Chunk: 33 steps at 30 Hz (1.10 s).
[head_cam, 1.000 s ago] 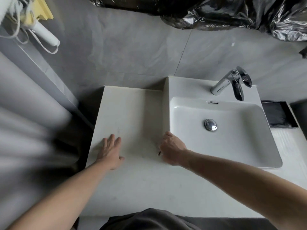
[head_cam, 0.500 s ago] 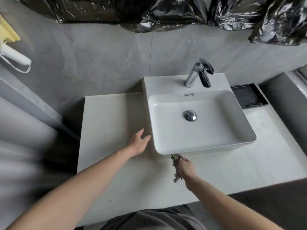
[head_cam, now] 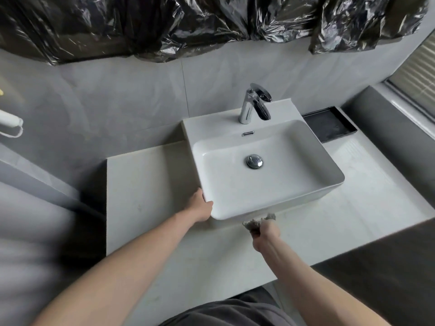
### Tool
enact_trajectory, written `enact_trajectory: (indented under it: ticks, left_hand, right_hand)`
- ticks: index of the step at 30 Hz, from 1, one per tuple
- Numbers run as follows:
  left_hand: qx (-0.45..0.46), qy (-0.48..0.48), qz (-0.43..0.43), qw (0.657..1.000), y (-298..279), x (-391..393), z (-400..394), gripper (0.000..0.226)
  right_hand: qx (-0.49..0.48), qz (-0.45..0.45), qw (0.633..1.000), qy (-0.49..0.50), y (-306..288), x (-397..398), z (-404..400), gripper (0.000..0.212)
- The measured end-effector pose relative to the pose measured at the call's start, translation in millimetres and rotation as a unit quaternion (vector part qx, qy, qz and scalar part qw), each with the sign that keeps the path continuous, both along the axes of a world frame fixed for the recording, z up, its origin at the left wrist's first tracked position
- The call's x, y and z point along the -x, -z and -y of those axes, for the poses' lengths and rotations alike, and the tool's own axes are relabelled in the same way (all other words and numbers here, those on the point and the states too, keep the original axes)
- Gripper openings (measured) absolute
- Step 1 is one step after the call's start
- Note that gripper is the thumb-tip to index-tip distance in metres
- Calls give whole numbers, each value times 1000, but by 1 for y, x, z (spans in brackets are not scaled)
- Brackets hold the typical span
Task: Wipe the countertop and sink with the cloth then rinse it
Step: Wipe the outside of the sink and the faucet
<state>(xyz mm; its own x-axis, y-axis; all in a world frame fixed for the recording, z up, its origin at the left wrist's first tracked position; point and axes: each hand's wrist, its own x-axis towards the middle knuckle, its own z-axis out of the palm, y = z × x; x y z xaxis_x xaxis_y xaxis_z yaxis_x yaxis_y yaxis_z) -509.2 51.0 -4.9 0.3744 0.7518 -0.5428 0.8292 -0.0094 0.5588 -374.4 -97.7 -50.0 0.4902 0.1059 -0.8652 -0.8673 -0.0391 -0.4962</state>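
R hand (head_cam: 267,231) is gripping a crumpled grey cloth (head_cam: 257,221), fingers curled round it, knuckles facing up. Cloth is bunching out past the fingertips & touching the countertop (head_cam: 353,208) right at the foot of the sink (head_cam: 235,208) front wall. R forearm is reaching in from lower right, wrist sitting just above the stone.

L hand (head_cam: 200,209) is resting against the sink's near-left corner, w/ thumb lying along the corner edge. Its fingers are going behind the basin wall, so can't tell whether they're spread or curled; nothing seen in it. L forearm is crossing the counter diagonally from bottom left.

Sink is sitting on top of the counter, directly ahead of both hands, between them & the wall. Drain plug (head_cam: 254,161) is lying in the basin floor, beyond the R hand. Chrome tap (head_cam: 253,104) is standing at the far rim, further out past the plug, spout pointing toward the person. Overflow slot (head_cam: 247,134) is showing in the back wall just below the tap.

Black tray (head_cam: 329,125) is sitting on the counter well beyond & to the right of the R hand, beside the sink's far-right corner. Crinkled black plastic sheeting (head_cam: 188,24) is hanging across the wall above everything. Bare counter is stretching left of the L hand.
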Motion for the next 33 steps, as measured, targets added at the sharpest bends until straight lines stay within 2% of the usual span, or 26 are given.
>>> enact_trajectory:
  ticks: [4, 8, 10, 13, 16, 21, 24, 29, 33]
  left_hand:
    - [-2, -12, 8, 1000, 0, -1, 0, 37]
    - [-8, -13, 10, 1000, 2, 0, 0, 37]
    - [-13, -9, 9, 1000, 4, 0, -1, 32]
    - [-16, 6, 0, 1000, 6, 1, -3, 31]
    - [-13, 5, 3, 1000, 8, 2, -3, 32]
    - [-12, -4, 7, 1000, 11, 0, -4, 27]
    - [-13, -16, 17, 1000, 10, -1, -3, 27]
    - [-10, -22, 35, 999, 9, 0, -1, 28]
    - [-3, -29, 43, 999, 8, 0, 0, 35]
  right_hand:
    - [-10, -32, 999, 14, 0, 9, -22, 24]
    - [-75, -118, 989, 42, -37, 63, -55, 21]
    - [-94, -132, 985, 55, -43, 67, -54, 26]
    - [-108, -106, 987, 49, -47, 38, -42, 34]
    - [-61, -51, 996, 38, -59, -14, -30, 27]
    - [-35, -17, 998, 47, -47, -83, -16, 33]
    - [-30, -17, 999, 8, -41, -57, -27, 44]
    - [-94, -92, 990, -58, -34, 32, -50, 57]
    - [-115, -126, 983, -69, -23, 27, -47, 71]
